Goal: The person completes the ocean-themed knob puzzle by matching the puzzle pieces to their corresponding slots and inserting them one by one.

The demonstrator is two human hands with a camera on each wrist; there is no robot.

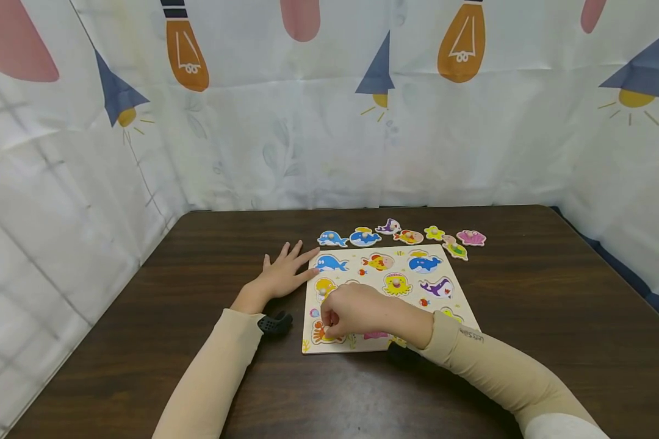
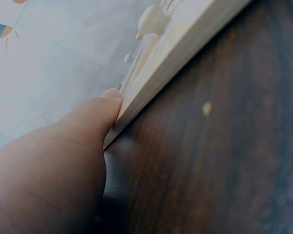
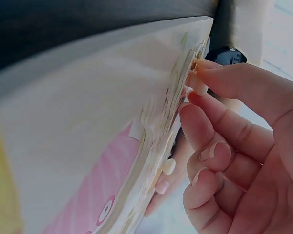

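A wooden peg puzzle board (image 1: 310, 299) with sea-animal pictures lies on the table. At its near left corner my right hand (image 1: 359, 310) pinches the small knob of an orange crab piece (image 1: 318, 332) between thumb and forefinger, the other fingers curled in, as the right wrist view shows. The crab sits at its picture place on the board. My left hand (image 1: 281, 275) lies with fingers spread at the board's far left corner, its thumb (image 2: 111, 100) against the edge. A yellow octopus piece (image 1: 397, 284) with a knob sits in the board. My right hand hides part of the middle.
Beyond the board lie loose knobbed pieces: a blue dolphin (image 1: 332, 239), a blue whale (image 1: 365, 238), a purple piece (image 1: 388, 227), a fish (image 1: 409, 236), a yellow star (image 1: 434, 232), a green turtle (image 1: 454, 248) and a pink shell (image 1: 471, 238). A printed curtain (image 1: 329, 146) surrounds the dark table (image 1: 198, 274).
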